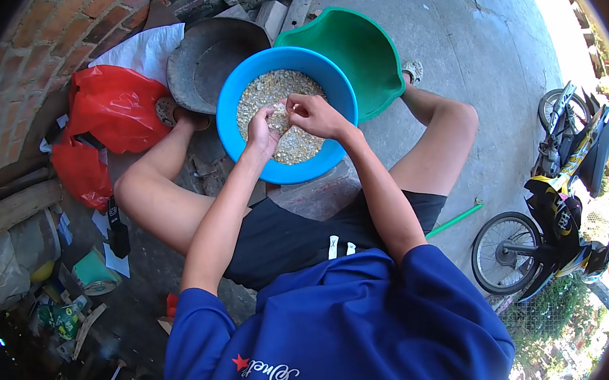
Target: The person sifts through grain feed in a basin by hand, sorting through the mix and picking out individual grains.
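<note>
Cupping grain (279, 120) in L hand (263, 133), R fingers (298, 104) adj., above tub (344, 99)

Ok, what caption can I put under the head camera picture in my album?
Two hands over a blue basin of pale grainy bits, green basin behind.

I see a blue shirt (382, 328), short sleeves (195, 333), red star (240, 362), white script (274, 373); black shorts (280, 241), two white tabs (333, 247) up front; pale, dark-speckled shoes (414, 72).
</note>
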A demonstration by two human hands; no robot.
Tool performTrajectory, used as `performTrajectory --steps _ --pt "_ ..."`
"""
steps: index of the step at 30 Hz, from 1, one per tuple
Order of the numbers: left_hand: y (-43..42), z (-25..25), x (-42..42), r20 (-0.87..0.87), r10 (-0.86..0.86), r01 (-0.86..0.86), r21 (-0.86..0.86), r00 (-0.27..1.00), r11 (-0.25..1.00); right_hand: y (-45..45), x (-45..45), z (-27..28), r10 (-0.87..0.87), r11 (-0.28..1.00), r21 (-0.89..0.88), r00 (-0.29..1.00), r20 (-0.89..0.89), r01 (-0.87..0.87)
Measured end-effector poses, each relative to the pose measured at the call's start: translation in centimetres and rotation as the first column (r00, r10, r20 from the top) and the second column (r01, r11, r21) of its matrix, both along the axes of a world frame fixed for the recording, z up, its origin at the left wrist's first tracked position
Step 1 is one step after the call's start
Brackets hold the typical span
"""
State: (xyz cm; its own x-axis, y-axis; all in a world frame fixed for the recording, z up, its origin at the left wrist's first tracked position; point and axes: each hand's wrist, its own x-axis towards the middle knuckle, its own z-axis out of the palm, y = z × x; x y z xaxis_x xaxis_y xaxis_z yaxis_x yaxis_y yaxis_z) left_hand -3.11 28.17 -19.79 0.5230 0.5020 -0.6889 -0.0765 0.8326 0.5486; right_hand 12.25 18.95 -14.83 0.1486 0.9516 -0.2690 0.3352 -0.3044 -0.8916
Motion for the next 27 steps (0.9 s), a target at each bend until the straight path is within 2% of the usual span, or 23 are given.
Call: performTrajectory --steps 4,7,9,12,15,18,21,24,27 --pt "0.5 -0.5 -0.3 0.132 -0.073 0.078 -0.029 0.989 0.997 0.3 0.5 -1.8 -0.064 0.989 0.113 0.967 -0.246 0.094" --pt "0.6 -0.1 -0.3 0.149 -0.086 0.09 -0.024 0.985 0.996 -0.2 1.0 -2.2 -0.13 0.99 0.004 0.913 -0.386 0.143" --pt "0.5 0.2 -0.2 0.143 -0.073 0.078 -0.031 0.987 0.996 -0.1 1.2 -1.9 -0.167 0.986 -0.07 0.941 -0.294 0.153" --pt "0.4 -0.2 -0.1 0.111 -0.019 0.021 -0.022 0.994 1.0 0.0 0.8 -2.1 -0.2 0.978 -0.104 0.946 -0.256 0.178" --pt "0.9 -0.7 -0.5 0.157 -0.06 0.066 -0.03 0.986 0.997 0.3 0.0 -2.6 -0.163 0.977 0.083 0.934 -0.317 0.198" --pt "0.7 0.1 -0.4 0.098 0.01 -0.004 -0.067 0.995 0.998 0.0 0.4 -1.4 -0.093 0.996 -0.013 0.99 -0.109 0.092" --pt "0.8 0.7 -0.5 0.068 -0.025 0.029 -0.055 0.997 0.998 0.1 0.1 -0.1 0.01 1.0 0.017 0.998 0.054 -0.011" --pt "0.8 0.1 -0.3 0.083 0.017 -0.012 -0.052 0.996 0.999 0.0 -0.3 0.4 0.058 0.994 0.089 0.995 0.087 -0.066" --pt "0.8 0.2 -0.6 0.143 -0.013 0.024 -0.077 0.99 0.997 0.1 -0.8 -0.7 0.062 0.98 0.182 0.992 0.11 -0.081"
